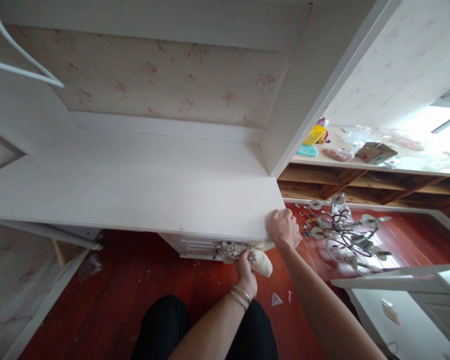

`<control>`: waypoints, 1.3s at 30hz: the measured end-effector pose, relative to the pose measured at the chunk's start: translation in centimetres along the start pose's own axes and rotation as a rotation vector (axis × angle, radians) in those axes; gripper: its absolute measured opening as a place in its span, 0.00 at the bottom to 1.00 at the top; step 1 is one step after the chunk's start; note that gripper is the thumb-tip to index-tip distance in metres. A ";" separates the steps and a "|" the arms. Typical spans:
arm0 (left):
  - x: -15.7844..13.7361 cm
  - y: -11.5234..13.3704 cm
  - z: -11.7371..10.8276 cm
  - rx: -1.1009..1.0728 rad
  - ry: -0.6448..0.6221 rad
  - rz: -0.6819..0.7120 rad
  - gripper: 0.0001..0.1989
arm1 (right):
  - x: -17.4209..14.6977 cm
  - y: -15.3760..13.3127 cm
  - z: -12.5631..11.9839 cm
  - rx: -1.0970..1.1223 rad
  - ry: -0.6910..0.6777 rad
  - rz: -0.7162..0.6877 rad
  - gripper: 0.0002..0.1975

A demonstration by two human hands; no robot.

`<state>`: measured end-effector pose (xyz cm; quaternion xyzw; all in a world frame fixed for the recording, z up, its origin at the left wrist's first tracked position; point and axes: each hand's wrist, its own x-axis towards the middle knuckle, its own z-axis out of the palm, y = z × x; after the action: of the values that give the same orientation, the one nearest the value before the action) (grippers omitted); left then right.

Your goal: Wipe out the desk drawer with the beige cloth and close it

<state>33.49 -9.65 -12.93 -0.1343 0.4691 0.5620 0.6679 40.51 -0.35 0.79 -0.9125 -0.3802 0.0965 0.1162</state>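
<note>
My left hand, with bracelets at the wrist, is closed around a bunched cream cloth with a dark scroll pattern. The cloth is just below the front edge of a white desk, against the drawer front. At the desk's right front corner, my right hand has its fingers curled over the edge and grips it. The undersides of those fingers are hidden.
A chandelier lies on the red wood floor at right. Behind it, a low shelf unit carries bags and a cardboard box. White furniture stands at lower right. An upright panel rises from the desk's right end.
</note>
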 end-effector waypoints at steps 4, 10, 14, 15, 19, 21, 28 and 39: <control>2.1 1.9 -2.1 -0.006 0.077 0.073 0.11 | 0.2 0.1 0.3 0.003 0.007 0.001 0.26; 4.1 7.1 -5.0 -0.039 0.128 0.149 0.07 | 0.4 0.2 0.6 0.011 0.007 -0.001 0.27; 3.5 11.3 -6.0 -0.087 0.117 0.189 0.06 | 0.5 0.4 0.7 0.003 0.010 -0.005 0.27; 3.0 12.5 -6.1 -0.100 0.112 0.202 0.07 | 0.5 0.4 0.7 0.000 0.012 -0.009 0.27; 0.4 16.6 -6.3 -0.137 0.081 0.257 0.09 | 0.3 0.5 0.7 -0.003 0.016 -0.016 0.28; -1.4 18.1 -6.2 -0.142 0.065 0.290 0.11 | 0.3 0.5 0.7 -0.002 0.019 -0.012 0.28; -7.6 18.0 -3.6 -0.154 -0.113 0.304 0.17 | 0.0 0.3 0.5 0.000 0.023 -0.010 0.28; -8.2 5.0 3.2 -0.157 -0.201 -0.188 0.10 | 0.0 0.1 -0.1 0.004 -0.016 -0.010 0.26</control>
<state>31.23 -10.88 -3.14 -0.1725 0.3398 0.5427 0.7485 40.63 -0.42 0.86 -0.9096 -0.3854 0.1039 0.1154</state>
